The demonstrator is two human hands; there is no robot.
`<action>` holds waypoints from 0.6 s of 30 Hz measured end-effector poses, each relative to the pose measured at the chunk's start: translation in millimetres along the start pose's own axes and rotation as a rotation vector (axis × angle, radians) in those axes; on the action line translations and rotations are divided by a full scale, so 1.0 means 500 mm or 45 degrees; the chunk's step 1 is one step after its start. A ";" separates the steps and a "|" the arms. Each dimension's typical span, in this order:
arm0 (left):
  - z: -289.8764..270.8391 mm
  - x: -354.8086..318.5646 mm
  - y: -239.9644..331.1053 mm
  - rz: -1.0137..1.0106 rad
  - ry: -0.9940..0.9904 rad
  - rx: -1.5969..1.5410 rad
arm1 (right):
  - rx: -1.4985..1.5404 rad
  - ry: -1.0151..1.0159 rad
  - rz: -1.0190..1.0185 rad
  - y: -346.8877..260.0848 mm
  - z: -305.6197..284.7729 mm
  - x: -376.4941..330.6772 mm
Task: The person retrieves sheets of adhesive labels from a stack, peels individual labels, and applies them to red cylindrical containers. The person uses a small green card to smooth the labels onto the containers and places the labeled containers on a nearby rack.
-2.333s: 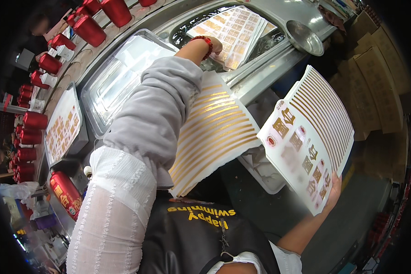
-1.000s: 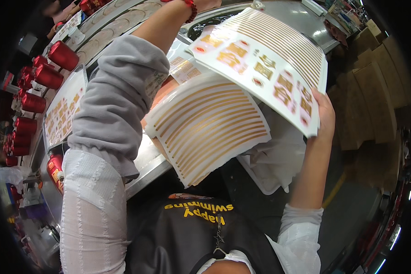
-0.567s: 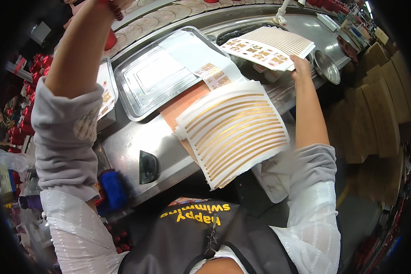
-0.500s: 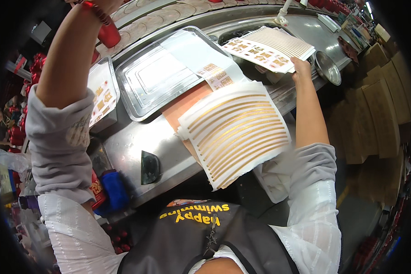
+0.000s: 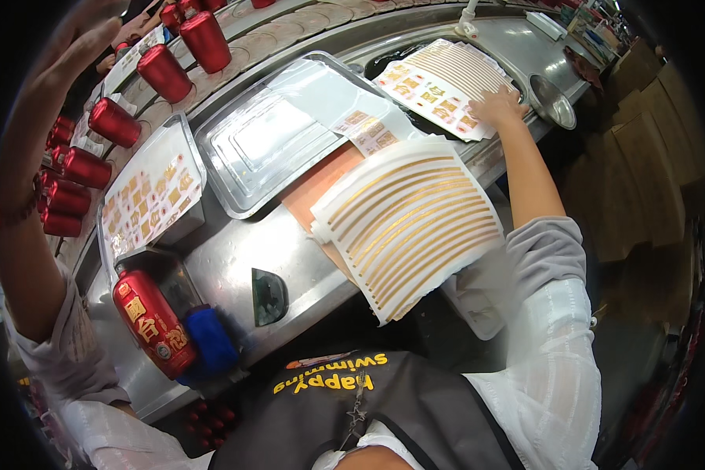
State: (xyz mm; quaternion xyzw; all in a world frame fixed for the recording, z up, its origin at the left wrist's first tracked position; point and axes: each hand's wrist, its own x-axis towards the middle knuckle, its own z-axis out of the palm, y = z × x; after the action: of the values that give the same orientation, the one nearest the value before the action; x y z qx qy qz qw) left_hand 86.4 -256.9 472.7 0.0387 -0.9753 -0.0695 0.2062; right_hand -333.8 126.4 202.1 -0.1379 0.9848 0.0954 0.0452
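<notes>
My left hand [image 5: 74, 47] is raised at the upper left, fingers stretched out and holding nothing, partly lost in the dark rim. Several red bottles [image 5: 164, 73] stand to its right on the curved conveyor. My right hand [image 5: 498, 108] lies with its fingers spread on the near right corner of a stack of decal sheets [image 5: 439, 90], printed with gold stripes and small gold and red motifs. That stack rests over the sink [image 5: 384, 59]. Closer to me lies another stack of gold-striped sheets [image 5: 415, 227], partly on an orange-brown board [image 5: 313, 184].
A metal tray [image 5: 247, 145] with a pale sheet sits mid-counter. To its left, a decal sheet [image 5: 153, 196] lies on a container. A red bottle with gold lettering [image 5: 153, 321], a blue cloth [image 5: 210, 338] and a dark scraper-like piece [image 5: 269, 298] are nearer. A metal bowl [image 5: 552, 102] stands right.
My left hand has let go of a red bottle and swung left. My right hand has gone from gripping the far stack's edge to lying on it, and that stack is lower over the sink.
</notes>
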 end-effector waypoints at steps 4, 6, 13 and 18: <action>-0.024 -0.069 -0.012 -0.187 -0.048 0.315 | 0.014 -0.200 -0.079 0.016 0.034 0.062; 0.014 -0.112 -0.046 -0.214 0.034 0.401 | 0.009 -0.331 -0.055 0.044 0.037 0.070; -0.031 -0.243 -0.023 -0.416 -0.013 0.056 | 0.016 -0.304 -0.206 0.039 0.120 0.174; -0.028 -0.294 -0.035 -0.469 -0.057 0.057 | -0.021 -0.257 -0.177 0.024 0.104 0.143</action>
State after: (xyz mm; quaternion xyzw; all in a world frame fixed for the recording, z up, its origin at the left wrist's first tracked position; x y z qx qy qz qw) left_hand 226.9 -260.6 424.5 0.2195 -0.9574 -0.0854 0.1672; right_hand -402.6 129.3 145.1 -0.1960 0.9624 0.1138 0.1496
